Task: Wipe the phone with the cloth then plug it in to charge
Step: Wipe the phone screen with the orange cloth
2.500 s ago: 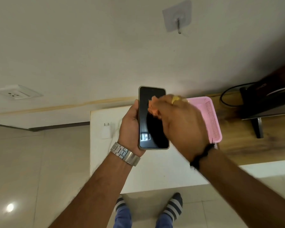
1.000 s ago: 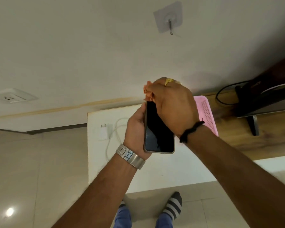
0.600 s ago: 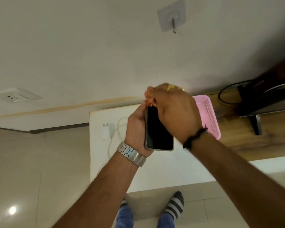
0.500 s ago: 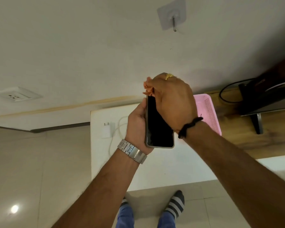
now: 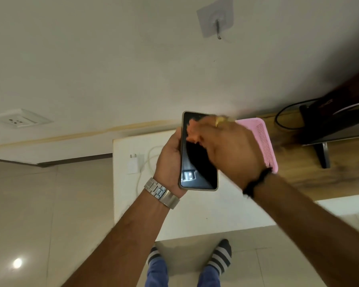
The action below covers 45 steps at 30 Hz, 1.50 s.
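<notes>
Trouble, if it comes, is a drop: the left hand (image 5: pixel 170 160) clamps the phone (image 5: pixel 198 160) only by its edges, mid-air over the white table (image 5: pixel 195 214), while the right hand (image 5: pixel 230 150), bunched on an orange cloth (image 5: pixel 192 131), scrubs the upper screen hard. Room-wise, plain wall with a socket (image 5: pixel 19 121), tiled floor (image 5: pixel 39 214), then charger (image 5: pixel 133 165) and cable lying just left of the hands.
</notes>
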Each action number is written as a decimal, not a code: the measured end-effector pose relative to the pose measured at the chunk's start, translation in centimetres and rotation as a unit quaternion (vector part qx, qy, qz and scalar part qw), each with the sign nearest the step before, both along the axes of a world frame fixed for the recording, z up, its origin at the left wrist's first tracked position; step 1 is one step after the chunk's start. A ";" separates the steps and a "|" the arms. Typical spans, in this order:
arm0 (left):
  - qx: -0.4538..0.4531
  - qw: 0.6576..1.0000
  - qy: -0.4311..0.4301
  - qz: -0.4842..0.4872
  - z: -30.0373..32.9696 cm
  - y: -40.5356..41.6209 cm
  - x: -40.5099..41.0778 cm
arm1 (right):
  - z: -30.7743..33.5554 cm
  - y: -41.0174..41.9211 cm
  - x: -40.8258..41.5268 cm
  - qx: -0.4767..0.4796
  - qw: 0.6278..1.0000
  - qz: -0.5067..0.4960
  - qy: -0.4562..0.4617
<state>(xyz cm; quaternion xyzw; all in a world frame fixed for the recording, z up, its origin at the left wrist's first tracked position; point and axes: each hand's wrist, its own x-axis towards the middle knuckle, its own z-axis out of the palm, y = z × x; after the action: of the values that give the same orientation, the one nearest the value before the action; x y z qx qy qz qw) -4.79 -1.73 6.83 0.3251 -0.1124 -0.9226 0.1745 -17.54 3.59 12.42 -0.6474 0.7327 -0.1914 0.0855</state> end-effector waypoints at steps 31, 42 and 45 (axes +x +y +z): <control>-0.012 1.000 -0.020 0.016 0.0 -2.1 -0.8 | -1.8 2.0 -0.1 0.005 0.999 -0.030 -0.020; -0.053 0.997 -0.044 0.031 0.4 -1.7 -2.1 | -2.0 5.2 4.2 -0.034 0.998 0.052 -0.011; -0.067 0.996 -0.038 0.035 0.1 -2.2 -1.3 | -2.1 6.1 2.1 -0.033 0.998 0.054 -0.012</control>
<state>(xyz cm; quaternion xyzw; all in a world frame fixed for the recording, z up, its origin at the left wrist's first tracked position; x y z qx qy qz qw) -6.08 -3.98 6.90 0.3511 -0.1687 -0.8935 0.2234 -15.44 9.65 10.29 -0.6859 0.6891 -0.2184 0.0829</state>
